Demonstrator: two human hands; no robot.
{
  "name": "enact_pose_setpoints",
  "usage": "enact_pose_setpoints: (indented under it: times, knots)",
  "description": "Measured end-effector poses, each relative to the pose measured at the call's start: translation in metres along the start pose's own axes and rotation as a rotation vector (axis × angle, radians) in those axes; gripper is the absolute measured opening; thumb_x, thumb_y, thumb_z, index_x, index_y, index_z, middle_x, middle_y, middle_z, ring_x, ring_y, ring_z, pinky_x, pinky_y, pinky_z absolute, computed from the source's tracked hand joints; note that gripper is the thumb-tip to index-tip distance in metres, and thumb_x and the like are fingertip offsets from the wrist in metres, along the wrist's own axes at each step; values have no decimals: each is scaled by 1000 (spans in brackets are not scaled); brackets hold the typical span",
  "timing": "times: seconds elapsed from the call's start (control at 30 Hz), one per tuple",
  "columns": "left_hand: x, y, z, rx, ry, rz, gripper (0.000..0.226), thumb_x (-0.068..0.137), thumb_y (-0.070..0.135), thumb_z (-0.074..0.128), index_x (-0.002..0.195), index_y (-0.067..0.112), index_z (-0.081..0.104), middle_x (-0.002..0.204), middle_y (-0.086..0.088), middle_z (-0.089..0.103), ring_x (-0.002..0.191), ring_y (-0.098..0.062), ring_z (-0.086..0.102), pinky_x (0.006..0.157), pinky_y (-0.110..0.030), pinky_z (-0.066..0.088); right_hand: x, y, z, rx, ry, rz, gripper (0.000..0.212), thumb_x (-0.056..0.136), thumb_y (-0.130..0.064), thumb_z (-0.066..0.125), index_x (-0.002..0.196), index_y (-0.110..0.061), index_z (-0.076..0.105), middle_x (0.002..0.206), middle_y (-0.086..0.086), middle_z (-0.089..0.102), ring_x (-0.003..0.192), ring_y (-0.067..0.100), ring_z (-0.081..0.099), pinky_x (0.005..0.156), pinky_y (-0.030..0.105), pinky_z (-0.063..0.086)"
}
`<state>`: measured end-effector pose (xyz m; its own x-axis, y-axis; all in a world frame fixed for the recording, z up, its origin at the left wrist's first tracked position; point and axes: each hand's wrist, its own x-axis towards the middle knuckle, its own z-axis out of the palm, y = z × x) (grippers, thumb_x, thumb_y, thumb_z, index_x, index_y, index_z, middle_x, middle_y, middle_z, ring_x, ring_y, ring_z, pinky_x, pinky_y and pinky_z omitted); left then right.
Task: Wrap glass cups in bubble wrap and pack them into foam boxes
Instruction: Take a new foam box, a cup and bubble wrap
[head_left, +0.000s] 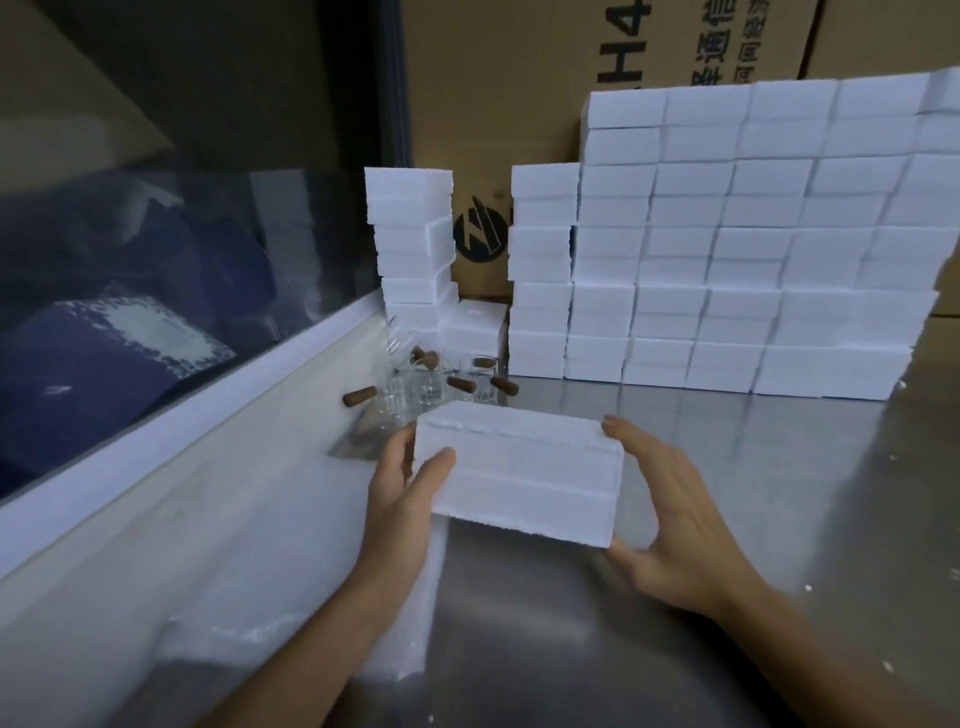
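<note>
1. I hold a closed white rectangular foam box (519, 473) above the steel bench (727, 493), one hand at each short end.
2. My left hand (402, 488) curls round the left end, thumb on the front face; my right hand (670, 525) grips the right end, fingers over the top edge and thumb under the lower corner.
3. A seam runs along its side, so I judge the lid sits on the base.
4. It should be very light and stiff, yet crumbly at the edges; I would hold the ends gently and not squeeze.
5. Clear glass cups with brown handles (431, 382) stand beyond it, fragile and likely slippery.
6. Stacks of white foam boxes (727, 270) line the back.
</note>
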<state>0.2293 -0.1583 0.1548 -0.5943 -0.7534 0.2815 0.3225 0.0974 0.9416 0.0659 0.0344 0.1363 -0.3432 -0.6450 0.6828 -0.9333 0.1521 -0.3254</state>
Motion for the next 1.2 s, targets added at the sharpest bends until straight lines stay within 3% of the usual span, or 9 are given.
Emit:
enact_pose_setpoints:
  times: [0.1,0.2,0.43,0.57,0.7,0.8,0.93,1.1,1.2]
  knots:
    - [3,-5,-2,125,40,20,23,88,10,70,106,23,62,103,8,73,90,1,68,70,-11,51,-1,2,0,23,20,92,89,73,-26,80,149,-33,35,137,-7,36,116,15,49,96,29,44]
    - [2,-8,-1,242,17,27,25,82,13,77,99,24,62,100,11,72,88,2,68,69,-13,52,-5,2,1,92,-24,167,88,76,-23,69,148,-47,25,111,-26,43,101,2,50,84,8,39]
    - [0,-13,-2,452,5,28,34,73,21,85,92,27,57,94,16,67,79,13,63,54,-9,50,-9,8,-7,335,-31,317,95,72,13,41,134,-60,41,112,-20,62,83,8,62,68,8,46]
    - [-1,-14,-1,527,-8,44,36,71,28,87,88,35,56,89,21,64,78,14,61,51,-8,47,-5,5,-12,689,-21,409,76,68,-8,41,136,-38,57,98,-6,74,75,8,63,66,16,48]
    - [-3,-13,1,591,-41,14,41,69,38,87,92,44,52,89,20,60,76,-3,61,49,-12,49,-4,-1,-10,656,-23,462,47,94,-40,38,139,-50,48,97,-11,72,56,7,53,55,16,44]
    - [-1,-12,-1,559,-77,-22,41,71,36,86,97,46,55,84,7,65,70,-10,64,55,-23,57,-2,-1,-5,583,5,496,37,100,-59,37,134,-56,50,121,-23,66,82,-11,62,74,16,46]
    - [1,-5,-2,408,-190,-117,41,70,40,76,107,48,60,89,14,74,72,-18,72,69,-38,60,1,1,0,551,55,596,30,102,-43,46,123,-41,67,118,-24,68,111,-5,61,95,27,49]
    - [6,-6,-2,368,-253,-164,51,73,37,76,120,49,60,111,25,70,98,-2,69,87,-32,56,12,3,-2,473,-38,693,30,100,-41,48,89,-33,75,80,-19,73,80,7,67,75,28,50]
    - [9,-8,-1,440,-268,-165,85,79,34,80,144,58,29,112,44,56,101,17,58,82,-18,55,19,6,-1,387,-119,754,50,97,-56,44,83,-17,71,60,-13,59,61,10,54,64,27,42]
